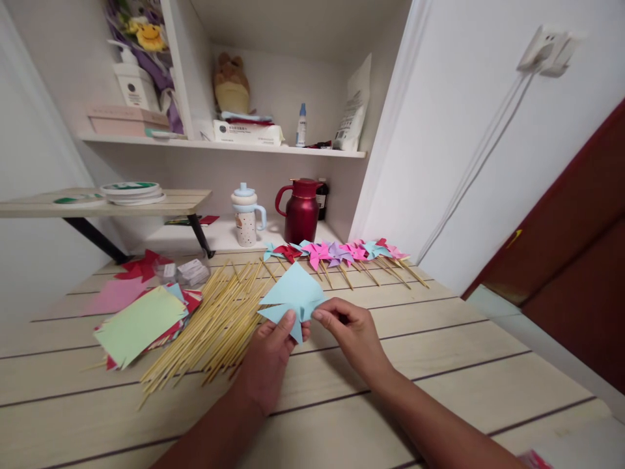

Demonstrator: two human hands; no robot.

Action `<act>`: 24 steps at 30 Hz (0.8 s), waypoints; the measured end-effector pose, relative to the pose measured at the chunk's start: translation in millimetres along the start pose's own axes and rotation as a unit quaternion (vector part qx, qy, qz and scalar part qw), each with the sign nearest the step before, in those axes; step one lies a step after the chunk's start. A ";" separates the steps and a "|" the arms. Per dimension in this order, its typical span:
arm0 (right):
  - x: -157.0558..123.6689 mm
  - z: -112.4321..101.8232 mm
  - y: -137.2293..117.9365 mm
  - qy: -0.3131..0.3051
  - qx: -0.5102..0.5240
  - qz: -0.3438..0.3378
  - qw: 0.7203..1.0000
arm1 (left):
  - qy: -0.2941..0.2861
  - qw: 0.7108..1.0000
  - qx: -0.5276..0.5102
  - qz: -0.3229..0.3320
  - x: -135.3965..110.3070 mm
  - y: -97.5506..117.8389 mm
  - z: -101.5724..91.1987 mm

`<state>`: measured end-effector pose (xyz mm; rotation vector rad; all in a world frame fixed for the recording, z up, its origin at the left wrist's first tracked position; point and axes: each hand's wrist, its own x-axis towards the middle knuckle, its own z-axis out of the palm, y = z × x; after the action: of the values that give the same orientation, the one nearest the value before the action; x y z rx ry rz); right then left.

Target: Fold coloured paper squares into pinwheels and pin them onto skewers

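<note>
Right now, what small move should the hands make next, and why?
Perhaps bend a flat corner of the slit, light-blue paper sheet toward its middle. Its upper part looks unfolded, the left hand pinches its lower part, the right hand is at its right edge, and the multicoloured paper pinwheels behind show folded blades.

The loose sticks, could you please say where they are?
In the head view, the loose sticks lie left of centre on the table, between the green paper and the left hand.

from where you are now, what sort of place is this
Probably a room at home with a craft table: cut blue paper in the left hand, pinwheels beyond, and a plush toy on the shelf behind.
</note>
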<state>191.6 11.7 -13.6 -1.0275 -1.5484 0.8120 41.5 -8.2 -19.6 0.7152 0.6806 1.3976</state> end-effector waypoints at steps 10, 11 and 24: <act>0.4 1.1 2.6 0.010 -0.020 0.009 1.000 | 0.022 0.999 0.033 -0.003 3.4 -5.0 -4.1; 0.2 0.9 2.4 0.006 -0.023 0.009 1.000 | 0.023 0.999 0.038 -0.001 4.0 -6.0 -5.1; 0.4 2.0 2.2 0.000 -0.059 -0.003 0.998 | 0.008 0.993 0.114 0.014 7.8 -14.2 -17.7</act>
<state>190.0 13.0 -15.8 -1.1064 -1.6137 0.7230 36.9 -0.2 -41.8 0.8960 0.8555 1.3655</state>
